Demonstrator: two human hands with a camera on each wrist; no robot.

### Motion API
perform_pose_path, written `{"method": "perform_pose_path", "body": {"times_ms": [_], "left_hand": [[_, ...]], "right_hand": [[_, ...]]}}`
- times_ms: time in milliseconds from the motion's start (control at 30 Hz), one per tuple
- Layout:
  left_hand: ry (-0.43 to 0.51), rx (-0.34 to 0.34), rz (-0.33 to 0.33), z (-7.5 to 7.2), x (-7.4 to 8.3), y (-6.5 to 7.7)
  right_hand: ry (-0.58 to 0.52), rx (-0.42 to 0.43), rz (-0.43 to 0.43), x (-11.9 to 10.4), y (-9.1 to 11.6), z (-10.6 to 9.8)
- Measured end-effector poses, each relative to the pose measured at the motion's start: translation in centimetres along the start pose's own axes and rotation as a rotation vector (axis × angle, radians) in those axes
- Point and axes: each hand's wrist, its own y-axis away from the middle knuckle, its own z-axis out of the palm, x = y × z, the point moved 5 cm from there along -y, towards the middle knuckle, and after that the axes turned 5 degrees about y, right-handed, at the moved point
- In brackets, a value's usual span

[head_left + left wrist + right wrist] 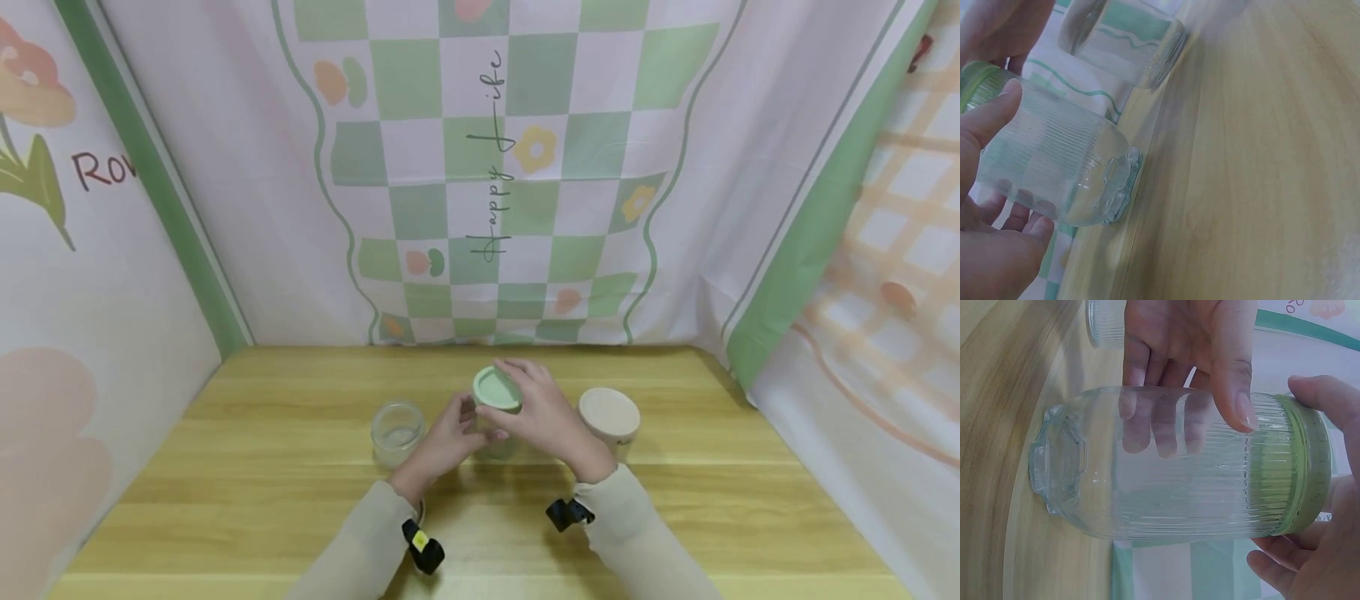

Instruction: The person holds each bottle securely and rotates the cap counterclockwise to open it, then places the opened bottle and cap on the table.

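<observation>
A ribbed clear glass jar (1166, 487) with a pale green lid (497, 390) stands upright on the table between both hands. My left hand (450, 437) holds the jar's body, thumb on one side and fingers wrapped around the other. Over the top, my right hand (543, 417) grips the green lid by its rim, thumb and fingers on opposite sides. The lid sits on the jar's mouth. In the left wrist view, the jar's thick, bumpy glass base (1119, 187) shows at the tabletop.
An open glass jar (397, 433) stands left of the hands. To the right is a jar with a cream lid (609, 413), partly behind the right wrist. The wooden table (247, 467) meets a printed curtain (540, 217) at the back. A round edge peeks from beneath the left sleeve.
</observation>
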Motion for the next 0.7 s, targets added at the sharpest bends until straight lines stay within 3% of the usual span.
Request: {"method": "perform_pose_path", "body": {"times_ms": [700], "left_hand": [[0.001,0.012,-0.013,0.1,0.07,0.07]], "right_hand": [[-0.038,-0.024,0.02,-0.03,-0.05,-0.17]]}}
